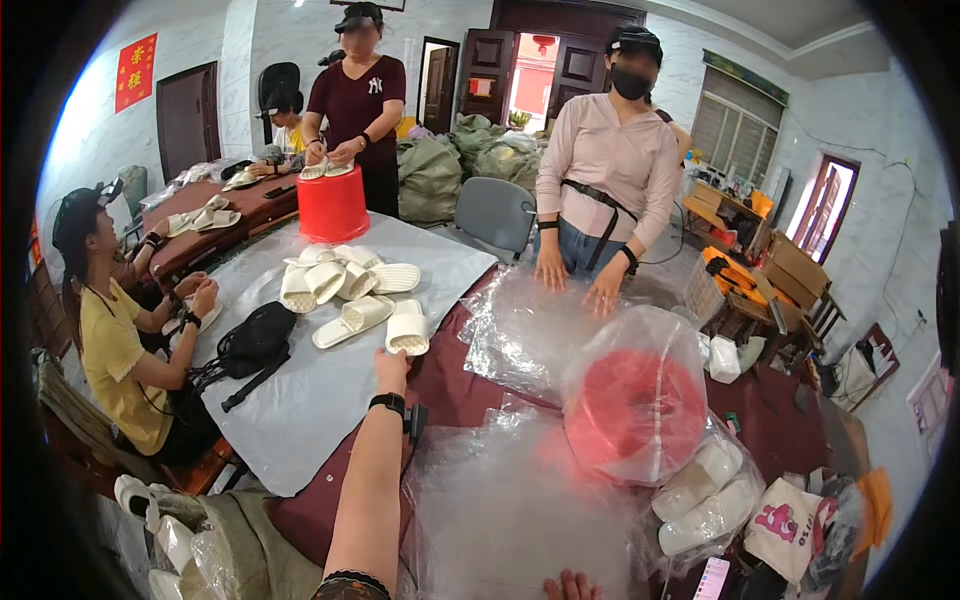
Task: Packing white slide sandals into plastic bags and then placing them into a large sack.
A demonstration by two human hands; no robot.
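White slipper (407, 328) lies on grey sheet (300, 400), at near edge of slipper pile (340, 280) — left hand (391, 368) reaches to it, fingertips touching its heel end, grip not readable from this angle. Black pouch (257, 340) further left. Right hand (572, 586) at bottom edge — only fingertips show, resting on clear plastic bags (510, 500); open or closed, cannot tell. Red bucket (635, 405) in plastic at right.

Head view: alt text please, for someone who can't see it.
The person's left hand reaches to a white slipper on a grey sheet; right hand barely shows at the bottom edge. A bagged red bucket sits near.
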